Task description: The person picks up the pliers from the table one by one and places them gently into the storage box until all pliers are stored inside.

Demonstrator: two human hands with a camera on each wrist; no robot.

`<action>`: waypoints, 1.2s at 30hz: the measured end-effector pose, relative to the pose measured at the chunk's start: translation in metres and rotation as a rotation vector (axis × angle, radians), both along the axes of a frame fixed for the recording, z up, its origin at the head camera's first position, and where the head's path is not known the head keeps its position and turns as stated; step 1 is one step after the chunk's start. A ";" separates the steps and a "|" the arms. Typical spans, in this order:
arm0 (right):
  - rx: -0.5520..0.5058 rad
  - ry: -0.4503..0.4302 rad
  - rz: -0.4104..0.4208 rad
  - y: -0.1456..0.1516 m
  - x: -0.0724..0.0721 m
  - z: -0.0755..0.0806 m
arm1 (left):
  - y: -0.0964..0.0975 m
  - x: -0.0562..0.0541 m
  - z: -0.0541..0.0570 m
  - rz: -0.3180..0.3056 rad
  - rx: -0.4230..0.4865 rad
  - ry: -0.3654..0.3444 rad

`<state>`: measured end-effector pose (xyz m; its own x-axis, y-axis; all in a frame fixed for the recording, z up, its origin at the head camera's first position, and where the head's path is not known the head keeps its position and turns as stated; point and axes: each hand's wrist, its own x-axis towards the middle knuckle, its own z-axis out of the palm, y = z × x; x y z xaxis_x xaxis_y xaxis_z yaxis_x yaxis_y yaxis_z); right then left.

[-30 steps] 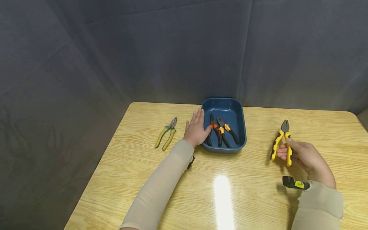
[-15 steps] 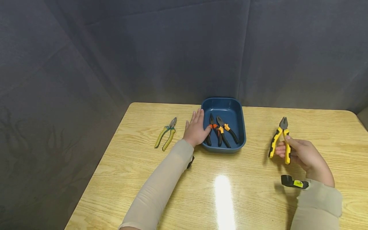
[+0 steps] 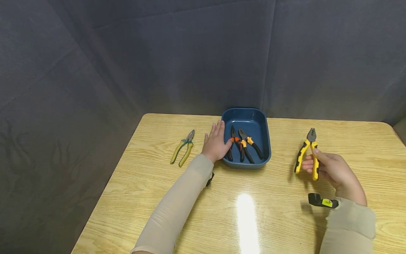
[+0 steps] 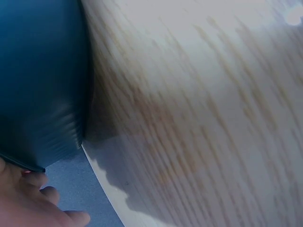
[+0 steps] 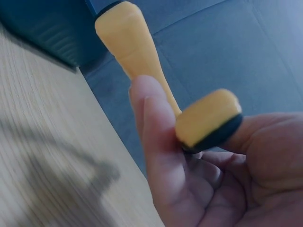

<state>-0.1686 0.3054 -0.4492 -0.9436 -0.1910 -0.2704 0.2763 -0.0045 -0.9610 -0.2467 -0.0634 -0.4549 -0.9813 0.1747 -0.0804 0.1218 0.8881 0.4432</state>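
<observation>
My left hand [image 3: 215, 143] rests against the left side of a dark blue bin [image 3: 245, 114]; its fingers lie straight along the wall and the thumb reaches over the rim. Inside the bin lie orange-and-black pliers [image 3: 238, 142] and pliers with black and light-orange handles [image 3: 248, 154]. On the right, my right hand [image 3: 339, 173] holds yellow-and-black combination pliers [image 3: 303, 150] by the right handle, nose pointing away and handles spread. In the right wrist view, the thumb and fingers pinch one yellow handle [image 5: 208, 116], while the other handle [image 5: 130, 38] stands free beyond the fingertips.
Green-yellow pliers [image 3: 188, 148] lie on the wooden table [image 3: 279, 225] left of the bin. A dark grey cloth [image 3: 190, 56] hangs behind the table's far edge. Light glares off the tabletop in front of the bin.
My right hand has drifted slightly left and away from me with the yellow-and-black pliers. The left hand, bin and other pliers look the same.
</observation>
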 end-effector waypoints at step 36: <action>0.181 0.063 0.007 -0.029 -0.004 0.001 | 0.001 0.001 -0.001 -0.002 -0.013 0.007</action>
<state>-0.1730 0.2766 -0.4485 -0.9586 -0.1512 -0.2412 0.2149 0.1715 -0.9615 -0.2458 -0.0627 -0.4561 -0.9816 0.1754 -0.0758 0.1264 0.8935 0.4309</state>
